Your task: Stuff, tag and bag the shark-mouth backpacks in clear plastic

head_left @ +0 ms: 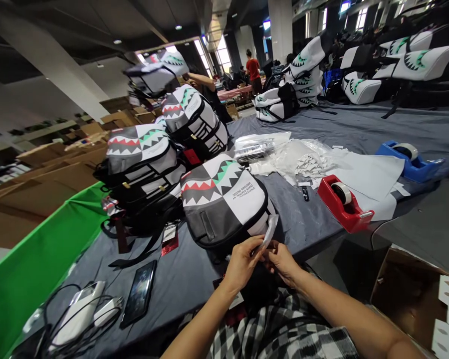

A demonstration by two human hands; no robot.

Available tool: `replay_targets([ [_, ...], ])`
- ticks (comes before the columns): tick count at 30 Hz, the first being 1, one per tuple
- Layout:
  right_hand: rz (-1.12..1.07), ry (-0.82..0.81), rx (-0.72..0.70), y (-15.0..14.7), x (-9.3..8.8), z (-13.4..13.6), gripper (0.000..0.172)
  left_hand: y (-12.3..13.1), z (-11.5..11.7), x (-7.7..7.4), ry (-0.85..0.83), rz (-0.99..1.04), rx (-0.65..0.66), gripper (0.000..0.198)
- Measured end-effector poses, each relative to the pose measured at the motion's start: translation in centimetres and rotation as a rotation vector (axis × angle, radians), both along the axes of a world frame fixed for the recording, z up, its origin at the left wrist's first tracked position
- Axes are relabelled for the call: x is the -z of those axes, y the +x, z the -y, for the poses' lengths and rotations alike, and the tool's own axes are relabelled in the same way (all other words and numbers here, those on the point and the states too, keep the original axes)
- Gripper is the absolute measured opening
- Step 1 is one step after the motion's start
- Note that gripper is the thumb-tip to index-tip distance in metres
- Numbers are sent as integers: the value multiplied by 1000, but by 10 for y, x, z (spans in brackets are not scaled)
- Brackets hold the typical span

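A grey and white backpack (pixel 224 199) with a red and green shark-teeth print lies on the table right in front of me. At its near right edge, my left hand (pixel 245 262) pinches a whitish translucent plastic strip (pixel 271 230), which sticks up past the fingers. Close beside it, my right hand (pixel 282 262) has its fingers closed by the lower end of that strip. What those fingertips hold is hidden. A hang tag (pixel 236 300) with a white label shows below my left wrist.
Stacked backpacks (pixel 142 164) stand at left, with more (pixel 307 85) behind. A red tape dispenser (pixel 340 202), a blue tape dispenser (pixel 407 159) and plastic bags (pixel 303 154) lie right. Nearer are a phone (pixel 139 291) and cabled white devices (pixel 78 311). An open cardboard box (pixel 407 289) stands lower right.
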State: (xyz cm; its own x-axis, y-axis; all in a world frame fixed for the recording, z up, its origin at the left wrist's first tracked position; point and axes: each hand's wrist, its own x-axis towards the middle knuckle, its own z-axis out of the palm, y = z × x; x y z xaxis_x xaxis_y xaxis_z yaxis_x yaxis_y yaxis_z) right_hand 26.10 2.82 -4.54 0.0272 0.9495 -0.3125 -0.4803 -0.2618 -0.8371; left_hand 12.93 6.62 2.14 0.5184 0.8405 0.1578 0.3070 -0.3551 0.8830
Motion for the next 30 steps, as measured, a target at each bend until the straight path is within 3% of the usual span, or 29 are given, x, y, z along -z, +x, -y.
replay_targets([
  [4, -159, -19, -3, 4, -2, 14, 59, 0, -2, 6, 47, 8, -26, 18],
  [8, -513, 5, -114, 6, -5, 23, 44, 0, -2, 9, 71, 3, -63, 16],
  [12, -879, 23, -254, 7, 0, 19, 27, -1, 1, 3, -70, -2, -113, 37],
  [17, -1064, 93, -326, 18, 6, 12, 12, 0, -1, -6, -93, -129, 26, 29],
  [20, -1006, 102, -260, 28, 6, 13, 18, 0, 0, 1, 72, -251, 47, 30],
  [24, -762, 78, -152, 41, 7, 21, 41, -6, 7, 22, 839, -374, 68, 38],
  [26, -557, 83, -79, 46, 4, 29, 44, -13, 12, 27, 1148, -448, 114, 42],
  [28, -254, 155, 11, 50, -3, 36, 37, -24, 17, 27, 1268, -526, 124, 42],
  [30, 147, 334, 90, 54, -15, 40, 23, -39, 18, 22, 1274, -572, 103, 40],
])
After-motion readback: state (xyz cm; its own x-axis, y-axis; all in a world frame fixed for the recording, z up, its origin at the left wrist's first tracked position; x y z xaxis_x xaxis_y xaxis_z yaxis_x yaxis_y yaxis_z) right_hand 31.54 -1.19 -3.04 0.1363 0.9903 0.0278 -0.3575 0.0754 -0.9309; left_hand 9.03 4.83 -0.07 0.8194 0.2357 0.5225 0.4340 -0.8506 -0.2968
